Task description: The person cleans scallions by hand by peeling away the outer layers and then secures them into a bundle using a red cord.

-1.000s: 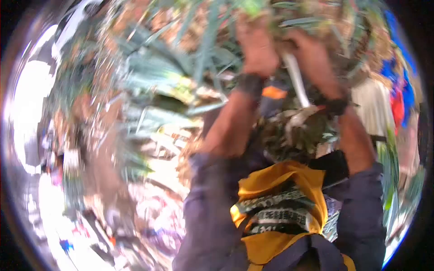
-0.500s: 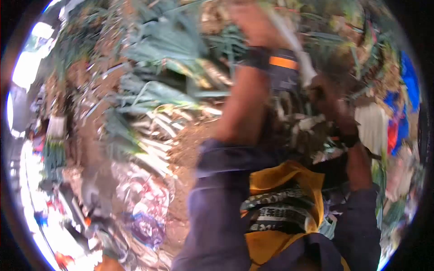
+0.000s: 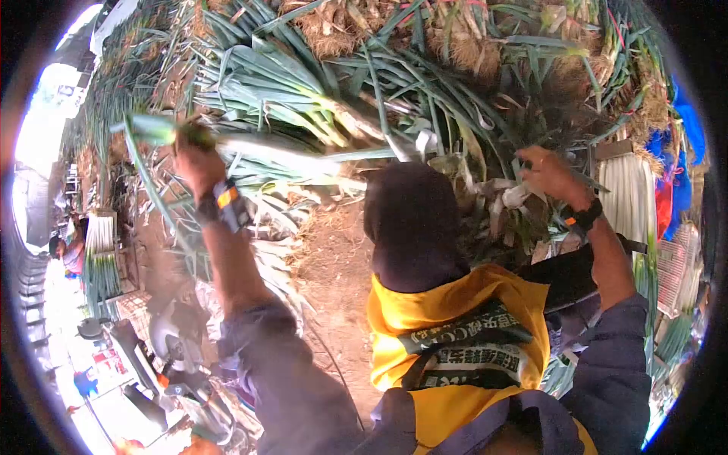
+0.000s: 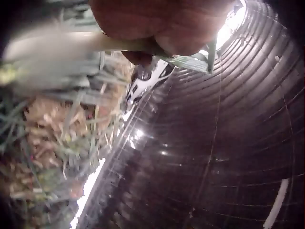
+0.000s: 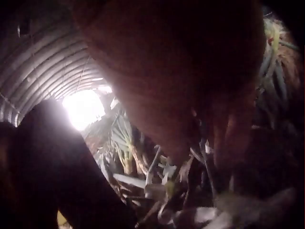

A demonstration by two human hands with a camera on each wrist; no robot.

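At the left of the head view, my left hand (image 3: 199, 168) grips a leek (image 3: 280, 154), its blurred white stem pointing right and green leaves hanging left. In the left wrist view, curled fingers (image 4: 162, 24) hold the leek's stem (image 4: 126, 45). My right hand (image 3: 552, 179) hovers at the right with bent, spread fingers, just above a heap of pale peeled leaves (image 3: 516, 197). The right wrist view shows that hand (image 5: 181, 86) in shadow over leaf scraps (image 5: 164, 183); whether its fingertips touch any is too dark to tell.
Piled leeks (image 3: 273, 83) lie across the top. Trimmed white leeks (image 3: 623, 189) stand stacked at the right. Brown soil (image 3: 334, 280) lies below the pile. A dark rounded shape (image 3: 417, 220) is above the yellow printed cloth (image 3: 478, 334). A scooter (image 3: 178, 341) stands lower left.
My left hand has swung far left from the top middle, carrying the leek. My right hand has come down from the top toward the leaf heap and no longer touches the leek.
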